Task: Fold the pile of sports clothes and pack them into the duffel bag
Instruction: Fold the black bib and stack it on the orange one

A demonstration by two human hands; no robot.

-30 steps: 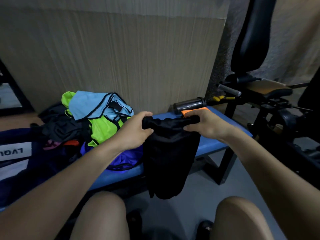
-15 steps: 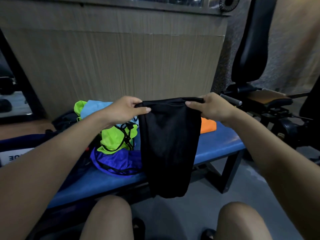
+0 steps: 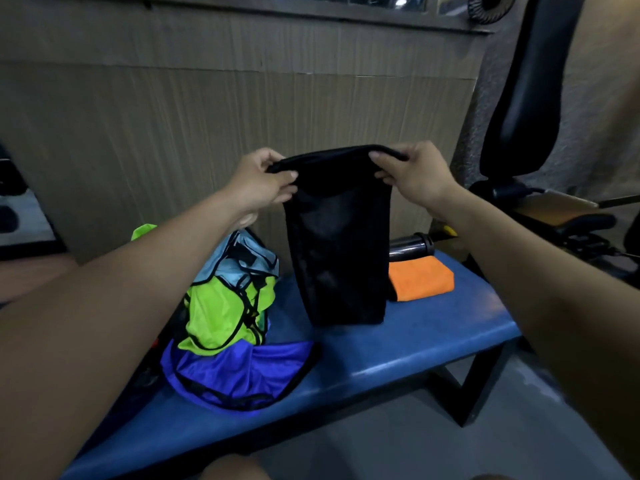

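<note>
One garment in work, pinched at top edge by left hand and right hand, hanging over bench centre. Folded orange piece at 3 o'clock. Unfolded pile at 9 o'clock; bag not seen, packing probably not begun.

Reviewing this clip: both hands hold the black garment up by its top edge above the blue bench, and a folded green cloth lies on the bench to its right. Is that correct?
Not quite. The folded cloth is orange, not green, as the head view shows. The rest stands: the left hand and right hand pinch the top edge of the black garment above the blue bench, with the cloth to its right.
</note>
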